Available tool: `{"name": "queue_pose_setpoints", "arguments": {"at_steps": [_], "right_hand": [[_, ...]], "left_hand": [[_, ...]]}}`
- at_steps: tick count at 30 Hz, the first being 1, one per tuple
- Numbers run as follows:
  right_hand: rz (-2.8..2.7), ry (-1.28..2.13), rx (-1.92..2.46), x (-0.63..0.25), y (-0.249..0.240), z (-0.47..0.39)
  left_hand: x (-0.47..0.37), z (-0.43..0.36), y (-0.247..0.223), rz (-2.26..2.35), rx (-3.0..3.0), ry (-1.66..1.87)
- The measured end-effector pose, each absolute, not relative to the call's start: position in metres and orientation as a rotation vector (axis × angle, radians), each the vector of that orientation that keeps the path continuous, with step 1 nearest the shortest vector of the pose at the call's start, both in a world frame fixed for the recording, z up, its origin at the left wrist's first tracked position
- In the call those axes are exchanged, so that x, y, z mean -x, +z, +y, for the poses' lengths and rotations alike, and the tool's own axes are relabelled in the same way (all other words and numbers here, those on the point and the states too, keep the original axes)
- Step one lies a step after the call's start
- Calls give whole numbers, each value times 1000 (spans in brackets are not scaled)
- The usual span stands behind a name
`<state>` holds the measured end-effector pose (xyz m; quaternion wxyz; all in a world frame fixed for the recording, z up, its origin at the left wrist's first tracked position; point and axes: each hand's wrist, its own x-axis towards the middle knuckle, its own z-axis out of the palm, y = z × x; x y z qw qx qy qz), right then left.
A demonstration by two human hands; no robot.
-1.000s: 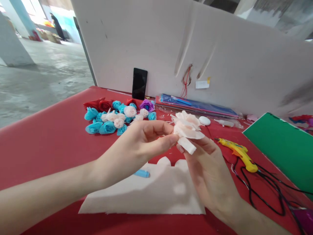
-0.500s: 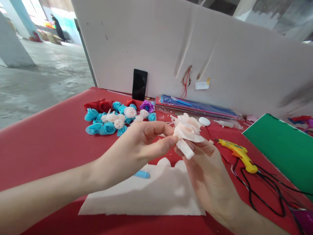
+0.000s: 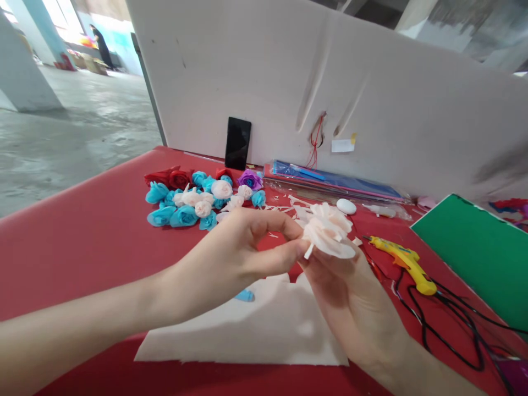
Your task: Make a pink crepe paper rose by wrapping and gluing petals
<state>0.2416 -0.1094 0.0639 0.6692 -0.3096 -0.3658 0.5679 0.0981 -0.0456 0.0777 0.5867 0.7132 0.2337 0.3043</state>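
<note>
The left hand [image 3: 237, 258] pinches, and the right hand [image 3: 350, 297] supports, a pale-pink artificial rose [image 3: 328, 228] above the red tabletop [image 3: 103, 236], apparently while its base is secured, the next move probably calling for light, steady pressure.

Over the far edge of the cream sheet [image 3: 231, 341] on the red bench [image 3: 82, 258], the left hand [image 3: 243, 247] and right hand [image 3: 350, 297] pinch a pale handmade flower [image 3: 328, 231] between them. Beyond the sheet's left half lie clustered blue, white, red and purple flowers [image 3: 184, 216], with a black phone [image 3: 238, 143] upright farther behind; to the sheet's right rests a yellow glue gun [image 3: 404, 261].
</note>
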Motion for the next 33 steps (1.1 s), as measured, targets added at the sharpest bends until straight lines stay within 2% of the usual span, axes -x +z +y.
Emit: {"name": "queue_pose_setpoints", "arguments": {"at_steps": [9, 25, 33], "right_hand": [[-805, 1450, 518, -244, 64, -108], [-882, 1373, 604, -243, 66, -110], [-877, 1094, 968, -241, 65, -119]], "left_hand": [[-97, -45, 82, 435, -1652, 682], [-98, -45, 84, 451, -1558, 644], [-97, -47, 82, 657, -1859, 1144]]}}
